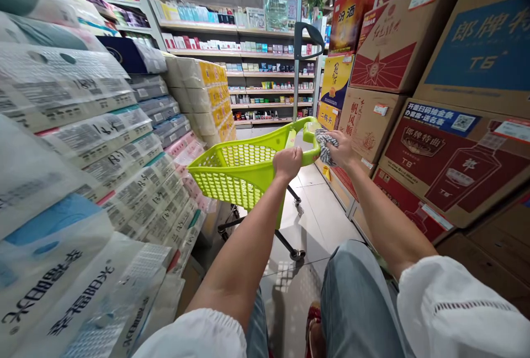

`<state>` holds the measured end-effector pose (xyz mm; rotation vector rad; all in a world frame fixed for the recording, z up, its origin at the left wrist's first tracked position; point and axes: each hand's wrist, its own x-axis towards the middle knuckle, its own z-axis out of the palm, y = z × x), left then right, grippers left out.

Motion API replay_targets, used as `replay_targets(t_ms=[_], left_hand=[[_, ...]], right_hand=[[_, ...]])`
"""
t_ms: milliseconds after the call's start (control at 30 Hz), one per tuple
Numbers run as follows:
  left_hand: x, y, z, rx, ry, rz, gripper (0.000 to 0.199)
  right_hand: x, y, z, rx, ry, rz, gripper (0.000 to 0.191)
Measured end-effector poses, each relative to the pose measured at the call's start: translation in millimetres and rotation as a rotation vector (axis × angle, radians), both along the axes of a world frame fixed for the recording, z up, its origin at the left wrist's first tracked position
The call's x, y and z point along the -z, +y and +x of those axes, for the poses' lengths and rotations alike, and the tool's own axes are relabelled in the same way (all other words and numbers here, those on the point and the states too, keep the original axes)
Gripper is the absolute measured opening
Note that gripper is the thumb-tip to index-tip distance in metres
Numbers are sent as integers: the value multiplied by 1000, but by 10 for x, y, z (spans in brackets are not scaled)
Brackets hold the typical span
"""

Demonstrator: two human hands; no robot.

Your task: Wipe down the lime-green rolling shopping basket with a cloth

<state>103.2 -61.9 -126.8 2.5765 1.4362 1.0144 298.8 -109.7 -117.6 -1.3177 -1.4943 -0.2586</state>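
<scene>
A lime-green shopping cart [236,173] with a perforated plastic basket stands in front of me, its basket pointing left. My left hand [289,163] is closed around the near end of the green handle [310,154]. Bunched in my right hand [340,148] is a grey-and-white patterned cloth [326,145], pressed against the right side of the handle. The fingers of the right hand are partly hidden behind the cloth. Dark metal legs with casters [296,254] carry the cart on the tiled floor.
Stacked tissue packs [124,131] rise close on the left, with yellow-and-white paper bundles [202,93] beyond them. Cardboard liquor cartons [455,153] line the right side. A metal post [297,87] and stocked shelves [269,54] stand ahead. Pale floor tiles [331,225] run between the stacks.
</scene>
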Motion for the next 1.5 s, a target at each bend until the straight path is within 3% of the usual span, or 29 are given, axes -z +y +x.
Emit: replay_targets(t_ms=[167,267,500,667,800,900,1033,1233,1300,1433,1500], left_hand=[[10,68,-25,16,-14,-19,55],[12,109,-33,34,7,-19,45],[30,89,2,2,-54,-3,57],[14,76,4,-29,-44,-5,52],[16,103,-37,-27,-36,20,51],[20,110,-66,-16,-44,6,52],[12,100,-96,-13,-58,-15,51],[1,145,-165,-11,-54,-19,51],[2,163,-199,-3,-58,-25,53],[-10,179,-263,13,-67,-40,54],[-23,184,-285,19,-71,-54,53]], right_hand=[[16,-220,-522,-31,-254,-12,34],[67,-253,-759,47,-369,10,37],[80,150,-300,93,-69,66,31],[42,55,-433,77,-169,83,25],[27,40,-469,-12,-255,87,28],[-23,220,-277,-43,-182,35,38],[-71,400,-117,13,-118,-33,50],[-79,226,-243,30,-191,-153,61],[-110,147,-230,-14,-249,-233,73],[-166,33,-142,-143,-411,-364,117],[-165,8,-116,-181,-466,-378,127]])
